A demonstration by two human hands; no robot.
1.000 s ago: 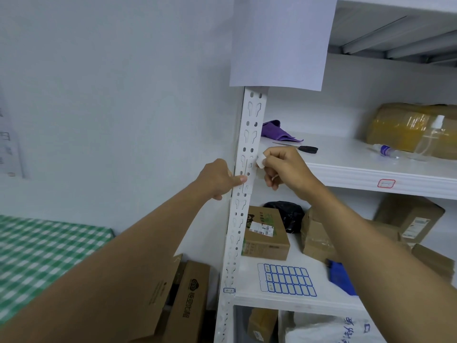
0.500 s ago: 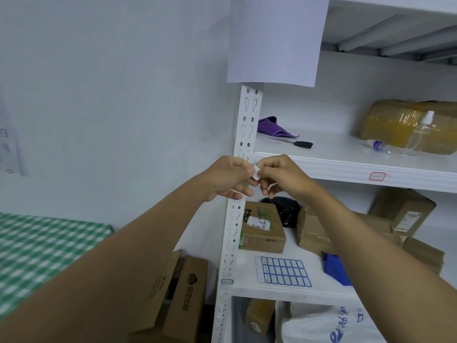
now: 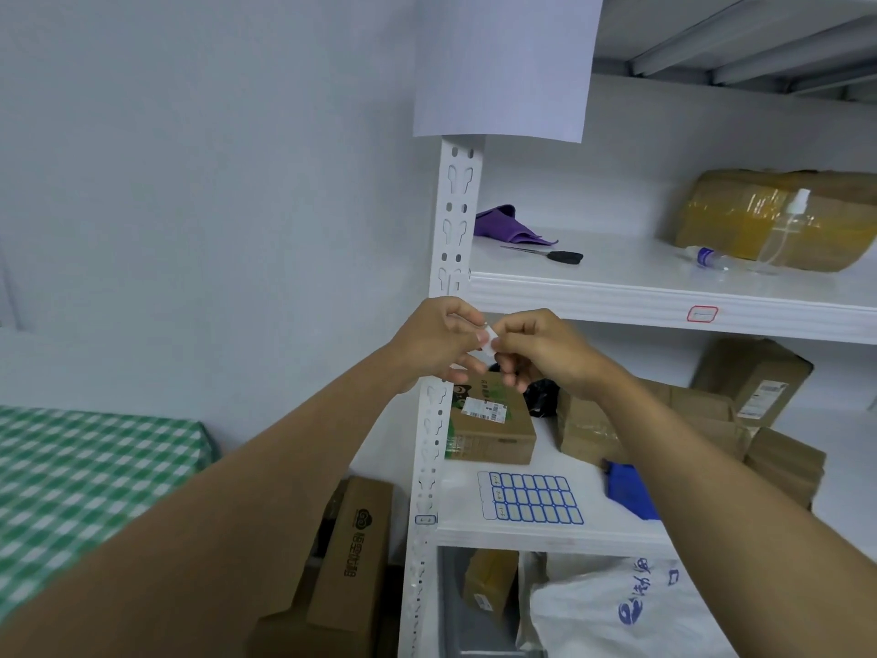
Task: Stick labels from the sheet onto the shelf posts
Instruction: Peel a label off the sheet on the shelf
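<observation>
A white slotted shelf post (image 3: pixel 454 216) runs down the middle of the head view. My left hand (image 3: pixel 436 341) and my right hand (image 3: pixel 541 349) meet in front of it, just below the upper shelf's front edge. Their fingertips pinch a small white label (image 3: pixel 489 335) between them. The label sheet (image 3: pixel 529 497), white with blue-bordered labels, lies flat on the lower shelf near the post. A small blue-bordered label (image 3: pixel 425 519) is stuck on the post at the lower shelf's level. A red-bordered label (image 3: pixel 702 313) sits on the upper shelf's front edge.
A white paper (image 3: pixel 503 64) hangs over the post's top. On the upper shelf lie a purple cloth (image 3: pixel 505 225), scissors (image 3: pixel 550 255), a spray bottle (image 3: pixel 778 235) and a taped parcel (image 3: pixel 769 218). Cardboard boxes (image 3: pixel 491 422) crowd the lower shelf. A green checked cloth (image 3: pixel 80 482) is at left.
My left hand left the post, where its finger pressed, and joined my right hand at the small white label. Both hands now pinch it in front of the post.
</observation>
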